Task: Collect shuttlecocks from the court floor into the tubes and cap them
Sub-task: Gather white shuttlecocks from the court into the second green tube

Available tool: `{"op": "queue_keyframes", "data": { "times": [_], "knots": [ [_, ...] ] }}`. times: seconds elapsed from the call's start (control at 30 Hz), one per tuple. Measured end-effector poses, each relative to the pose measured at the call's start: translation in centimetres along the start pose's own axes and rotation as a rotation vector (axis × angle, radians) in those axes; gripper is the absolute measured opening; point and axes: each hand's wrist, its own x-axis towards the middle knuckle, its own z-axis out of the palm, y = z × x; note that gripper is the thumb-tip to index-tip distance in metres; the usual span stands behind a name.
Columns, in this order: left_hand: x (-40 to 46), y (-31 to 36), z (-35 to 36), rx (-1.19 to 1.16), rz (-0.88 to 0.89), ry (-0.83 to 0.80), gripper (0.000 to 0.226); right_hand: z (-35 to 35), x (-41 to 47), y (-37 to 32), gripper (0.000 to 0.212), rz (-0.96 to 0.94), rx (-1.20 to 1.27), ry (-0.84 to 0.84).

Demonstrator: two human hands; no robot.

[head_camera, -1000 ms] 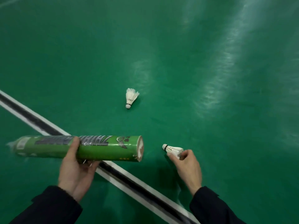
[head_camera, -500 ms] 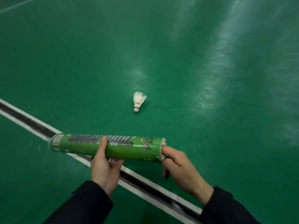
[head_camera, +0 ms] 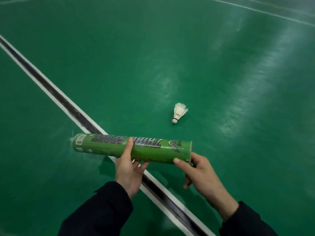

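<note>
Change: one second ago the right hand (head_camera: 202, 172) pinched a shuttlecock beside the open end of the tube (head_camera: 131, 148); now that shuttlecock is not visible any more, and the hand has come to the tube's right end. I judge it went inside, but the inside of the tube cannot be seen.
Left hand: the left hand (head_camera: 129, 171) grasps the tube from below near its middle, thumb lying over the printed label, and holds it almost level above the floor.
Right hand: thumb pressed on the tube wall just at the right end, the other fingers curled behind the opening. Whether they hold something small I cannot tell.
Tube: green, with a barcode at its left end; the right end looks open, and no cap is visible anywhere.
Meaning for the task: one shuttlecock seems collected, capping is not yet done, and at least one more is left to pick.
Remaining shuttlecock: a white shuttlecock (head_camera: 179, 113) lies on the court floor (head_camera: 119, 57), cork end pointing toward the person, well apart from both hands, beyond the tube's right end.
Surface: smooth green floor with pale light reflections on the right side; a white court line (head_camera: 56, 97) with a dark strip along its middle runs diagonally under the tube.
Room: thin white lines far away at the top; nothing else is visible.
</note>
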Motion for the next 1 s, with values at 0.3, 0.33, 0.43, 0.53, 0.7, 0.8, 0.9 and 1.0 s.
{"op": "queue_keyframes", "data": {
  "times": [0.3, 0.33, 0.43, 0.53, 0.7, 0.8, 0.9, 1.0],
  "knots": [
    [3.1, 7.1, -2.8, -0.111, 0.218, 0.207, 0.09, -3.0, -1.4, 2.2, 0.026, 0.056, 0.399, 0.185],
    [3.2, 8.2, -3.4, -0.047, 0.244, 0.218, 0.097, -4.0, -1.4, 2.7, 0.026, 0.071, 0.45, 0.201],
    [2.5, 9.2, -3.9, 0.153, 0.265, 0.071, 0.07, -6.5, -1.6, 4.4, 0.024, 0.144, 0.571, 0.194],
    [1.6, 8.4, -2.7, 0.311, 0.251, -0.056, 0.059, -7.4, -1.2, 5.4, 0.061, 0.238, 0.646, 0.186],
    [2.3, 8.3, -2.5, 0.508, 0.306, -0.059, 0.053, -7.3, -1.8, 5.0, 0.057, 0.225, 0.602, 0.228],
    [3.5, 8.0, -3.0, 0.478, 0.314, -0.018, 0.044, -7.2, -2.3, 4.4, 0.03, 0.157, 0.531, 0.211],
    [4.2, 7.6, -3.6, 0.438, 0.294, 0.034, 0.039, -7.0, -2.3, 3.6, 0.035, 0.103, 0.405, 0.206],
    [4.5, 7.2, -4.3, 0.43, 0.28, 0.067, 0.041, -6.9, -2.3, 3.3, 0.07, 0.056, 0.248, 0.163]
  ]
}}
